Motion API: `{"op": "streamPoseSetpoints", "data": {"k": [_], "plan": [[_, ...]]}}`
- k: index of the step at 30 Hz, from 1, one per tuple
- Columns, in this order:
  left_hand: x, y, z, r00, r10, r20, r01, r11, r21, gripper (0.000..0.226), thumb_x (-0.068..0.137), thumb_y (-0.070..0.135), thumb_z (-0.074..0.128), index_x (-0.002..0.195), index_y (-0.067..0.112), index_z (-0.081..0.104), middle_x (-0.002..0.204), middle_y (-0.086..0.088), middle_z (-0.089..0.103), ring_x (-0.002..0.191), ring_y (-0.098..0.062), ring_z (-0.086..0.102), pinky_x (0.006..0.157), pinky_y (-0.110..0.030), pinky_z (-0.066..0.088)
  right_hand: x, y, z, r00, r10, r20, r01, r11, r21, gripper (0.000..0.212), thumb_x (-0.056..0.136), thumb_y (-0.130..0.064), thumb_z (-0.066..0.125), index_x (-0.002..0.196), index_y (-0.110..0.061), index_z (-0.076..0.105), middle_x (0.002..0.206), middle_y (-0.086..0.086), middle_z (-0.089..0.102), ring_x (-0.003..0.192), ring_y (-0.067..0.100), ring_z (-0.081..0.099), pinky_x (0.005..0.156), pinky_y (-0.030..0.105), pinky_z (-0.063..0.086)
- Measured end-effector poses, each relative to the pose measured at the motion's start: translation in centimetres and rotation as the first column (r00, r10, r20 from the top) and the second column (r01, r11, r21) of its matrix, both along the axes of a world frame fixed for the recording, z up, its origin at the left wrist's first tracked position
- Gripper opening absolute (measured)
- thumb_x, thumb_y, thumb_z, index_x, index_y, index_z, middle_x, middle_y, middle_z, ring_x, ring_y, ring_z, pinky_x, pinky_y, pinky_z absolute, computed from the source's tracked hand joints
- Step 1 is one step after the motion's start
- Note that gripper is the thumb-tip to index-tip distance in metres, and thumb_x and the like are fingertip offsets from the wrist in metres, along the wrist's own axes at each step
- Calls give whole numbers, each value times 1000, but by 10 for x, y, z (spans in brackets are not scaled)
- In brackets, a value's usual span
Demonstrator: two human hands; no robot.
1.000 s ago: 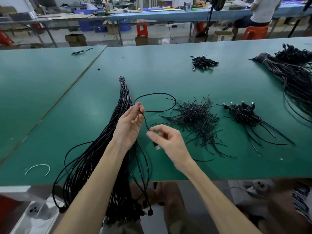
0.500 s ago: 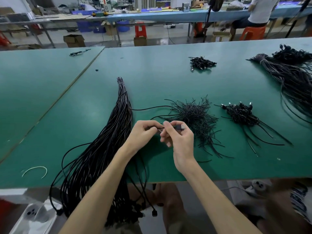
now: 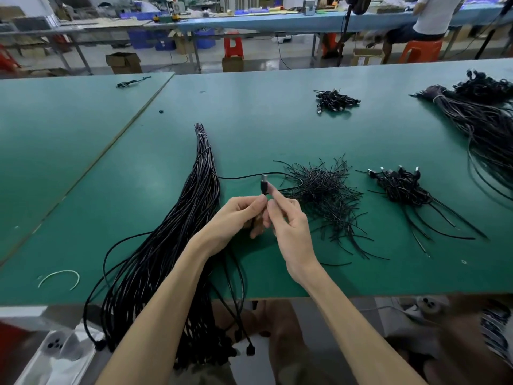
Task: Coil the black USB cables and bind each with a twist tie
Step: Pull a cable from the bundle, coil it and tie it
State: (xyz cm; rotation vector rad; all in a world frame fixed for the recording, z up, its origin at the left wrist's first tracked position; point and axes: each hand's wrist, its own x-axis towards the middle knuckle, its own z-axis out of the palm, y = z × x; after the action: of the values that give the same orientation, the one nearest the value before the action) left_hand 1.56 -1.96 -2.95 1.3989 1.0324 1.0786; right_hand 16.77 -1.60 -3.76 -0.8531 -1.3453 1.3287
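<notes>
My left hand (image 3: 238,215) and my right hand (image 3: 288,220) meet above the green table (image 3: 277,120), both pinching one black USB cable just below its plug (image 3: 264,184), which points upward. The cable's free length (image 3: 244,177) runs left along the table toward a long bundle of uncoiled black cables (image 3: 191,207) that hangs over the near edge. A loose pile of black twist ties (image 3: 322,187) lies just right of my hands. Coiled, bound cables (image 3: 399,184) sit further right.
A second small heap of bound cables (image 3: 336,100) lies at the back. Another big cable bundle (image 3: 483,115) fills the far right. A white tie (image 3: 59,276) lies near the left front edge. A seated person (image 3: 433,15) works at the far bench.
The cable's loop on the table has been pulled out straight. Both hands came together, and the plug end now stands up between my fingertips.
</notes>
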Motion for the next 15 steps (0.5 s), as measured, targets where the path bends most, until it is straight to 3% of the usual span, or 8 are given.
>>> {"op": "streamPoseSetpoints", "data": {"k": [3, 6, 7, 9, 12, 15], "plan": [[-1, -2, 2, 977, -42, 208, 50, 998, -30, 27, 110, 21, 43, 104, 3, 63, 80, -4, 69, 67, -18, 63, 76, -28, 53, 0, 1, 1, 999, 35, -19, -36, 997, -63, 31, 110, -37, 48, 130, -33, 70, 120, 8, 60, 92, -10, 64, 85, 11, 49], [-1, -3, 5, 938, -15, 346, 29, 999, -35, 22, 109, 9, 40, 116, 0, 59, 83, -5, 71, 74, -17, 67, 79, -27, 54, -1, -1, 2, 988, 150, -37, -152, 987, -45, 34, 104, -57, 44, 116, -44, 73, 105, 9, 67, 110, -3, 62, 96, 11, 43], [-2, -3, 6, 923, 7, 385, 10, 999, -41, 23, 109, 9, 39, 116, 0, 59, 83, -5, 70, 73, -17, 66, 79, -27, 55, -1, -1, 2, 982, 185, -37, -186, 982, -34, 35, 101, -61, 44, 113, -44, 73, 101, 3, 68, 111, -3, 62, 96, 9, 42], [-5, -3, 9, 881, 63, 469, -37, 997, -64, 25, 109, 13, 41, 111, 5, 64, 85, -4, 69, 68, -16, 63, 76, -27, 55, -2, -1, 2, 976, 217, 16, -216, 976, -24, 35, 95, -67, 49, 107, -44, 73, 114, -14, 72, 118, -5, 61, 100, 11, 42], [-12, -1, 10, 826, 152, 544, -111, 988, -107, 30, 107, 23, 45, 99, 15, 73, 87, 2, 68, 55, -10, 57, 65, -24, 55, -1, -1, 0, 947, 273, 167, -276, 961, -6, 49, 93, -69, 56, 126, -35, 69, 132, -13, 69, 129, -2, 56, 114, 27, 41], [-13, 0, 11, 787, 205, 582, -136, 978, -161, 31, 106, 32, 48, 90, 17, 72, 75, 6, 65, 47, -9, 54, 54, -22, 51, -1, 0, -2, 901, 292, 321, -313, 950, 16, 45, 94, -58, 66, 128, -30, 68, 122, -17, 71, 119, -5, 61, 106, 21, 44]]}}
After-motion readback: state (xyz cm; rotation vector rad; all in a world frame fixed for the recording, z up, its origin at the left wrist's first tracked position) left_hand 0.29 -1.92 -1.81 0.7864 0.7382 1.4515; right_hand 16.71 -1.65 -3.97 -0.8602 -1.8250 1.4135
